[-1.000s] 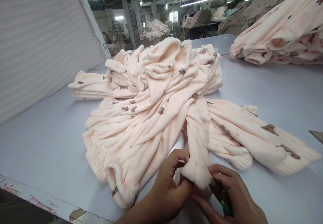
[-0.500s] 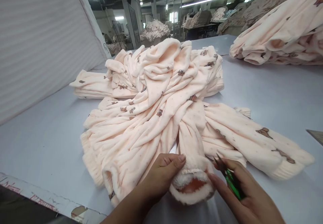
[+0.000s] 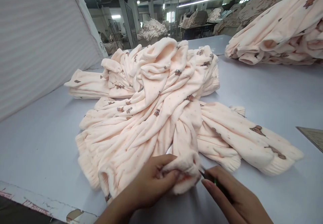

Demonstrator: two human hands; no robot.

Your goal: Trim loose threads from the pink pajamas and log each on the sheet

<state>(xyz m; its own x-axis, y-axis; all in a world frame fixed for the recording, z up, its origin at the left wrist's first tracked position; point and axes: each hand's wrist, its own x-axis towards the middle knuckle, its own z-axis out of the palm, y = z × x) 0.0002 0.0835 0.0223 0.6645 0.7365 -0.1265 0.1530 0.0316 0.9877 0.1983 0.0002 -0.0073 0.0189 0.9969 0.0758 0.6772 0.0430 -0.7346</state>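
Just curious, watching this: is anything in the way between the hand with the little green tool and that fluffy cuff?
Nothing visible. The right hand brings the snips right up to the cuff, which the left hand grips.

The garment (image 3: pixel 151 116) is soft, fluffy fleece cloth, matt, with a ribbed knit at the cuff (image 3: pixel 184 173) and small printed figures on it. The table (image 3: pixel 264 89) has a smooth, matt surface, and its near edge shows torn paper. The wall panel (image 3: pixel 37 42) looks ribbed and matt
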